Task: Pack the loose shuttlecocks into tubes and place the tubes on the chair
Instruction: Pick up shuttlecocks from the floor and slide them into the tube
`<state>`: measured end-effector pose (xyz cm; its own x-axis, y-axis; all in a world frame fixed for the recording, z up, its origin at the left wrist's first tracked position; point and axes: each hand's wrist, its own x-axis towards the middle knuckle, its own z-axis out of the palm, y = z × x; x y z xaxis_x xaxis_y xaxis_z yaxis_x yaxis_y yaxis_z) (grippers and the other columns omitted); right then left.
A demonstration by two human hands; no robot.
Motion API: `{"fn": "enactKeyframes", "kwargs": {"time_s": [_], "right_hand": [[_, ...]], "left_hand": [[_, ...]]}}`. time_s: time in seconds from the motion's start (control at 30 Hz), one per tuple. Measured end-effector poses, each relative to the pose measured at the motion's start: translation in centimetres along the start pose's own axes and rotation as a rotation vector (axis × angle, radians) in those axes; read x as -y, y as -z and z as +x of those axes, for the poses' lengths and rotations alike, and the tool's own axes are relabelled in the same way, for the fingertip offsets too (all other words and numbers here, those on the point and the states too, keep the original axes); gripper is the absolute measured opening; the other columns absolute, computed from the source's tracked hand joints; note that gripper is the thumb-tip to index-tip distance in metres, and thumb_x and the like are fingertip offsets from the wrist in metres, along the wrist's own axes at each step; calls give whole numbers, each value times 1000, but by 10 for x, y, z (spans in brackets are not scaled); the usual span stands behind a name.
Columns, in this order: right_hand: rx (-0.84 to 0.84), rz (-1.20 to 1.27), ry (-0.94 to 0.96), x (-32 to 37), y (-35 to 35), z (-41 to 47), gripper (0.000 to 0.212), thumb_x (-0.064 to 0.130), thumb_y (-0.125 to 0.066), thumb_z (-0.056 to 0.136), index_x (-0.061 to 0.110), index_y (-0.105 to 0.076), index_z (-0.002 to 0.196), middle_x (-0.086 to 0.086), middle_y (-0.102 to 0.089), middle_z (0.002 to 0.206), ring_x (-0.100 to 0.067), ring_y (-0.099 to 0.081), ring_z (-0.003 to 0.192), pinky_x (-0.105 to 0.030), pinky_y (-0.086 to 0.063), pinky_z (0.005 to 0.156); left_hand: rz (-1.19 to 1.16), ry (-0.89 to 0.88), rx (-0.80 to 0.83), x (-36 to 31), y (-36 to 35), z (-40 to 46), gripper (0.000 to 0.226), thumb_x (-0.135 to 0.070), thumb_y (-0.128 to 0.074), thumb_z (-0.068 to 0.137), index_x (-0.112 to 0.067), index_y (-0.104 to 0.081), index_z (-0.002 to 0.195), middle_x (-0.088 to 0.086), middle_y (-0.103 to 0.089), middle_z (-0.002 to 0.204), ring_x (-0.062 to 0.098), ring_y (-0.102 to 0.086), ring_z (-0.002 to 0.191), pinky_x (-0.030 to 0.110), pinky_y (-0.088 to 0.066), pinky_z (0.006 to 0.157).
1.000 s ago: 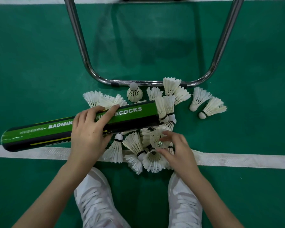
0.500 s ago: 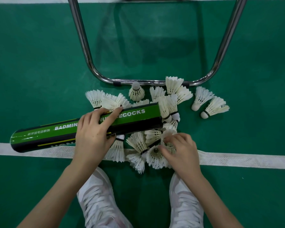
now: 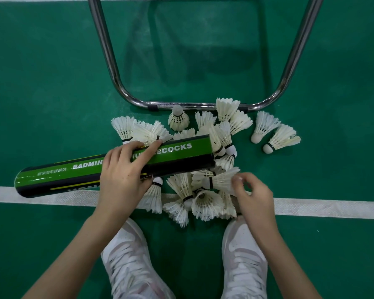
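- Under my left hand (image 3: 122, 175) lies the green tube (image 3: 115, 167), and my grip there is curled over its top, holding it just above the floor (image 3: 52, 72).
- On the far side of that grip, the tube's open end (image 3: 211, 154) points at the pile of shuttlecocks (image 3: 203, 190).
- Right by the open end, my right hand (image 3: 254, 196) has its fingers bent on the feathers of one shuttlecock (image 3: 219, 180). It lies on its side with its round nose pointing at the tube.
- Past both grips, farther from me, more birdies lie loose by the chair's metal leg bar (image 3: 192, 104). Two sit off alone to the right of my right hand (image 3: 276, 134).
- No tube can be seen on the chair yet, so I think there is lots left to do.
- What could go wrong: feathers are thin. If I squeeze too hard, they may bend or snap.
- If the nose does not go in first and straight, the feathers could catch on the tube's edge.
- If my left grip lets the tube tip down at the open end, the birdies inside might slide back out.
- My shoes (image 3: 244, 255) are very near the pile, so a small step could squash some.
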<state>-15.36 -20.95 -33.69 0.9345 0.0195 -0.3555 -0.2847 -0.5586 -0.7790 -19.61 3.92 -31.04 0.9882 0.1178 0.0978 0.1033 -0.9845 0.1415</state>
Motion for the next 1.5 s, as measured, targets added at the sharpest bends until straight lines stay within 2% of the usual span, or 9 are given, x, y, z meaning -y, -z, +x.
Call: {"fn": "enactKeyframes", "kwargs": {"time_s": [0.07, 0.2, 0.37, 0.47, 0.7, 0.87, 0.97, 1.1, 1.5], "right_hand": [[-3, 116, -19, 5, 11, -1, 12, 26, -52, 94, 22, -61, 87, 4, -64, 84, -10, -59, 81, -25, -43, 67], [-51, 201, 31, 13, 28, -5, 14, 26, -52, 94, 22, -58, 82, -2, -63, 74, -8, -55, 70, -16, -41, 63], [-134, 279, 71, 26, 41, -4, 13, 26, -51, 95, 28, -57, 83, 9, -63, 77, 6, -56, 71, -6, -42, 66], [-128, 356, 75, 34, 43, -5, 13, 23, -50, 95, 25, -57, 85, 16, -63, 70, 10, -54, 66, -4, -41, 64], [110, 525, 115, 47, 28, -13, 11, 23, -50, 90, 20, -59, 94, 19, -69, 76, 5, -61, 73, -7, -44, 69], [218, 552, 59, 53, 15, -16, 38, 38, -67, 66, 26, -57, 101, 10, -71, 94, -5, -65, 92, -20, -49, 80], [196, 381, 40, 55, 7, -16, 52, 31, -81, 62, 28, -55, 106, 10, -66, 101, -7, -60, 99, -27, -48, 88], [119, 362, 49, 56, 4, -16, 45, 21, -80, 68, 34, -52, 102, 6, -64, 105, -12, -58, 102, -33, -48, 92], [93, 451, 75, 55, 5, -17, 45, 5, -78, 70, 31, -53, 97, 10, -66, 92, 2, -61, 86, -21, -51, 82]], "left_hand": [[-7, -8, 2, -1, 1, 0, 86, -15, -83, 61, -28, -42, 136, 14, -55, 113, 37, -52, 100, 50, -39, 90], [-10, -19, 8, -2, 0, 0, 86, -15, -83, 62, -28, -42, 136, 14, -55, 112, 36, -51, 99, 49, -39, 89], [4, -40, 24, -3, -2, -1, 83, -17, -84, 62, -26, -47, 135, 13, -55, 113, 34, -51, 100, 48, -37, 92], [-2, -59, 23, -7, -3, -3, 83, -16, -83, 62, -26, -47, 136, 13, -54, 114, 34, -51, 101, 46, -35, 93], [-37, -90, 16, -17, 0, -3, 86, -15, -82, 61, -28, -42, 137, 12, -54, 114, 33, -50, 101, 43, -31, 93], [-46, -90, 15, -19, 5, -2, 87, -13, -82, 61, -28, -43, 137, 12, -54, 114, 33, -49, 101, 42, -31, 94], [-52, -91, 11, -21, 7, -1, 88, -13, -82, 61, -30, -40, 136, 13, -53, 114, 34, -49, 101, 42, -31, 94], [-63, -89, 7, -22, 9, 0, 87, -13, -82, 61, -30, -40, 136, 14, -54, 114, 34, -48, 101, 42, -31, 93], [-72, -102, 17, -26, 12, -1, 87, -12, -82, 61, -29, -41, 136, 14, -53, 114, 34, -48, 102, 43, -31, 94]]}}
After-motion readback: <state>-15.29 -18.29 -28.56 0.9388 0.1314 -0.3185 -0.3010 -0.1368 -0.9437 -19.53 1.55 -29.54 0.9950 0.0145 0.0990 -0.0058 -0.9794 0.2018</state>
